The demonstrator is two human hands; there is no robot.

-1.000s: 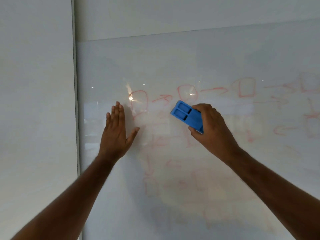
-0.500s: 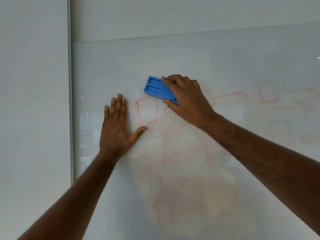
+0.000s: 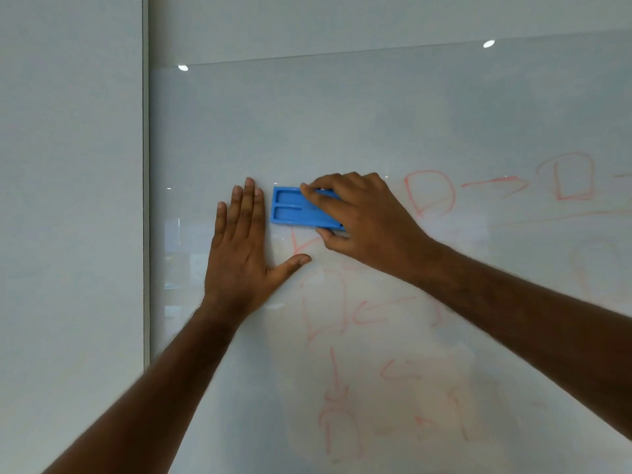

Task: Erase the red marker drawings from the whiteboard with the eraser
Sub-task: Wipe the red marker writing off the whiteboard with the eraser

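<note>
A blue eraser (image 3: 292,208) lies flat against the glass whiteboard (image 3: 342,124), held by my right hand (image 3: 362,217), which covers its right half. The eraser sits over the top-left red box, of which only a lower stroke (image 3: 302,244) shows. My left hand (image 3: 241,248) is pressed flat on the board just left of the eraser, fingers up, thumb out to the right. Red marker drawings (image 3: 431,193) of boxes and arrows run to the right and below; many look faint and smeared.
The whiteboard's left edge meets a grey vertical frame strip (image 3: 146,200), with a plain wall panel (image 3: 68,200) beyond it. Wall (image 3: 342,22) shows above the board's top edge. Ceiling lights reflect in the glass.
My right hand has swept the eraser up and left, from the middle drawings onto the top-left box beside my left hand. My left hand has stayed flat on the board.
</note>
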